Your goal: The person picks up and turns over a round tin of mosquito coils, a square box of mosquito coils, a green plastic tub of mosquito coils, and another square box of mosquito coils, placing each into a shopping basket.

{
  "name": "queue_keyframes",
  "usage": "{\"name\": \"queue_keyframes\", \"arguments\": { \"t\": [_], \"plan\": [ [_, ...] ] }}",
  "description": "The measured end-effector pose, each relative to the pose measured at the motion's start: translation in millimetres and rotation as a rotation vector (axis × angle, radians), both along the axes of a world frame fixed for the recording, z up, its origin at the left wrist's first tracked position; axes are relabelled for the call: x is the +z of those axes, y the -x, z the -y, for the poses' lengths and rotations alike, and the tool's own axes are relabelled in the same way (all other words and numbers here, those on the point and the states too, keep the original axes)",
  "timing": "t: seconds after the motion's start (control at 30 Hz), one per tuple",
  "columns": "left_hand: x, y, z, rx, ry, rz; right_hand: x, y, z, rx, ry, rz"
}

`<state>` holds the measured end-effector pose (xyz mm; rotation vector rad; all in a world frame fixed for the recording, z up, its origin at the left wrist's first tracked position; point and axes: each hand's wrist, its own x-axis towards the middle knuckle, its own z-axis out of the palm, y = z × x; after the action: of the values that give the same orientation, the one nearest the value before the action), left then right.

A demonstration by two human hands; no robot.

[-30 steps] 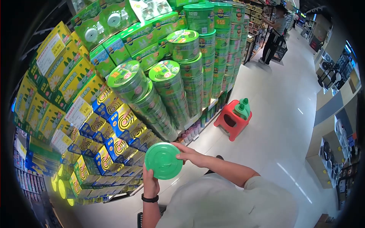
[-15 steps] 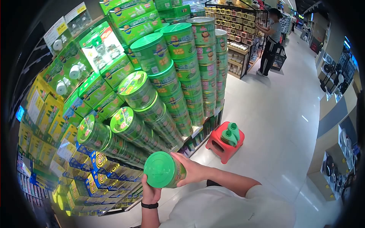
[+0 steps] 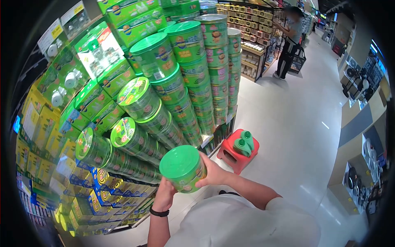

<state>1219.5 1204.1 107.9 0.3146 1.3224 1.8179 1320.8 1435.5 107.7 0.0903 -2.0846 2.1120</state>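
Tin (image 3: 183, 168), round and green, lid up and tilted a little, held in front of the chest between both hands. Left hand (image 3: 165, 194) underneath and at the near-left side, fingers curled up against the tin's bottom edge, mostly hidden behind it; black band around that wrist. Right hand (image 3: 214, 173) on the right side, fingers (image 3: 201, 159) spread and wrapped around the wall, thumb pressed low on the label. Just beyond the fingers, up and to the left: stacks of tins (image 3: 164, 82) of the same kind, some upright in tall columns, some leaning with lids facing out. Further left of the left fingers, green boxes (image 3: 98, 78) and yellow boxes (image 3: 37, 127) on the shelves; below them, blue and yellow boxes (image 3: 98, 193) with spiral prints. Right of the right fingers, well apart on the floor (image 3: 296, 136), a red stool (image 3: 238, 151) carrying two green bottles (image 3: 242, 142). Far beyond, up the aisle, another person (image 3: 290, 39) facing a shelf with a basket (image 3: 297, 61) on the arm.
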Motion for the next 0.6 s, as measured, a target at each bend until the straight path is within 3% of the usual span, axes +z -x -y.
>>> {"name": "queue_keyframes", "arguments": {
  "t": [0.07,0.17,0.47,0.6],
  "plan": [
    [-2,3,0,-0.063,0.02,-0.187,-4,9,-1,0.039,0.088,-0.014],
    [13,6,1,-0.027,-0.045,-0.205,2,18,5,0.024,0.25,-0.022],
    [9,19,9,0.053,-0.19,-0.209,25,39,20,0.041,0.21,-0.074],
    [12,19,4,0.198,-0.216,-0.246,31,57,12,0.101,0.137,-0.14]
  ]
}}
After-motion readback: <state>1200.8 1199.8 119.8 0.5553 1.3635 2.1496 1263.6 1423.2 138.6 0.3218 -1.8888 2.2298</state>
